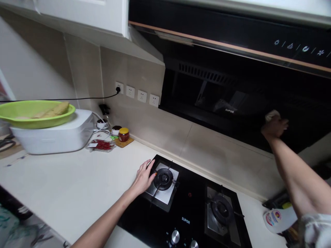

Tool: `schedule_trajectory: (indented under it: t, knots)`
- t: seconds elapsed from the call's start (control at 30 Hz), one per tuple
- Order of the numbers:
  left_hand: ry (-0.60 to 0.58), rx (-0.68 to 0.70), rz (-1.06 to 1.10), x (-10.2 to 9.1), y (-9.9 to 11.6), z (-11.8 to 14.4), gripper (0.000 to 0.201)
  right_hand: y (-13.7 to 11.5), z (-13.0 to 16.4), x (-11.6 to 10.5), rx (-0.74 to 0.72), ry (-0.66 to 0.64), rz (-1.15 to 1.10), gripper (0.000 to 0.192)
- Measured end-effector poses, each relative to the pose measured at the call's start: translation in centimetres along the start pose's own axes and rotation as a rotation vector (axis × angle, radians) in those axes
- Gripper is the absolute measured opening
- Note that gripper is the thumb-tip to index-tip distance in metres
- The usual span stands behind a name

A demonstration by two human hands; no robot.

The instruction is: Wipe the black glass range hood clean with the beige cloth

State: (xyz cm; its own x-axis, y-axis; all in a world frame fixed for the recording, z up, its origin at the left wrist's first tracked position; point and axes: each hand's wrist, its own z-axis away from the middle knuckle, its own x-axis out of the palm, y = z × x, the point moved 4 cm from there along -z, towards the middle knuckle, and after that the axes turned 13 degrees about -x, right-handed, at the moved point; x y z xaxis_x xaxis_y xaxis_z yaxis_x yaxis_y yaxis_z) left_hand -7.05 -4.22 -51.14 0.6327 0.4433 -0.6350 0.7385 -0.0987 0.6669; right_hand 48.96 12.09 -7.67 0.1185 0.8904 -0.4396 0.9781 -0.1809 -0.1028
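Wiping in hand: right hand (pixel 274 126), centre right of frame, fingers closed on a pale cloth (pixel 271 114) pressed to the dark hood panel (pixel 232 93); left hand (pixel 143 178), fingers spread, braces flat on the hob (pixel 191 206) edge at lower centre. Judged next: sweeping the cloth across unwiped glass, bracing kept. A bottle (pixel 278 218) at lower right is cut off, its label unreadable.

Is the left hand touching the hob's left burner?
Touching: the head view shows the left hand flat on the hob, fingers against the left burner.
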Motion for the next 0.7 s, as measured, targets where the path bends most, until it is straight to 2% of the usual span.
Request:
schedule_trajectory:
  t: [0.03, 0.1, 0.27, 0.33, 0.4, 0.47, 0.53, 0.6, 0.7]
  knots:
    - [-0.011, -0.008, -0.002, 0.3, -0.2, 0.2, 0.062, -2.2, 0.0, 0.1, -0.001, -0.056, -0.044, 0.062]
    - [-0.017, -0.02, 0.0, 0.6, -0.5, 0.5, 0.062, -7.7, 0.0, -0.1, -0.093, -0.111, -0.077, 0.062]
    - [-0.002, 0.018, 0.023, 0.3, 0.1, 0.3, 0.06, -22.5, 1.1, -1.3, -0.502, -0.265, -0.132, 0.06]
    - [0.013, 0.047, 0.02, -0.2, 0.3, 0.2, 0.06, -27.0, 2.1, -1.6, -0.652, -0.319, -0.135, 0.06]
    - [0.028, 0.067, 0.005, -0.5, 0.1, 0.2, 0.06, -29.8, 3.2, -1.5, -0.763, -0.347, -0.144, 0.062]
    - [0.027, 0.059, -0.023, -0.7, -0.9, 0.4, 0.058, -30.8, 4.0, -1.0, -0.83, -0.333, -0.149, 0.065]
    - [0.013, 0.021, -0.059, -0.5, -2.5, 0.8, 0.057, -30.0, 4.1, -0.5, -0.852, -0.291, -0.142, 0.066]
    - [-0.004, -0.028, -0.094, -0.1, -4.4, 1.2, 0.056, -27.7, 3.6, -0.3, -0.819, -0.253, -0.127, 0.066]
    - [-0.036, -0.061, -0.108, 0.5, -6.5, 1.6, 0.056, -22.2, 1.6, -0.8, -0.611, -0.194, -0.09, 0.067]
